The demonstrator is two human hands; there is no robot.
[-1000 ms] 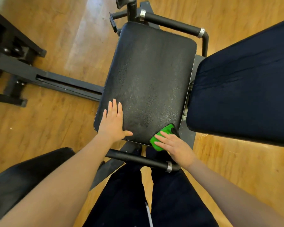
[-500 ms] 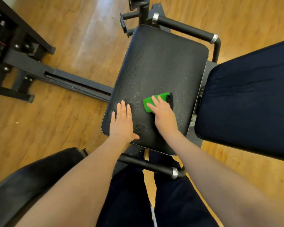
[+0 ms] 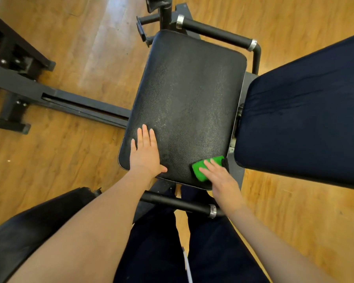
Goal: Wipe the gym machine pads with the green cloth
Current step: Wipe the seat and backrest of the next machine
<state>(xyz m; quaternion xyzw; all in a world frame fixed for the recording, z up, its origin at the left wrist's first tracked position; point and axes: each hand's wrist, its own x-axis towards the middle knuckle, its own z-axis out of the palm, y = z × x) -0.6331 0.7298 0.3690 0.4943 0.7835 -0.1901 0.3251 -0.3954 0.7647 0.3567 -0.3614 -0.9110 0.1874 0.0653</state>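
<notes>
Pressing the folded green cloth [image 3: 207, 167] onto the black textured seat pad [image 3: 184, 103] with my flat-fingered right hand [image 3: 223, 180], left hand [image 3: 144, 155] spread, bracing; I'm judging wiping underway (navy backrest pad [image 3: 307, 111] remaining).

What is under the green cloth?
The green cloth lies on the black seat pad, under the right hand. The pad beneath it is covered.

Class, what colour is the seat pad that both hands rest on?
Black, with a pebbled texture: the seat pad, seen clearly in the head view.
</notes>
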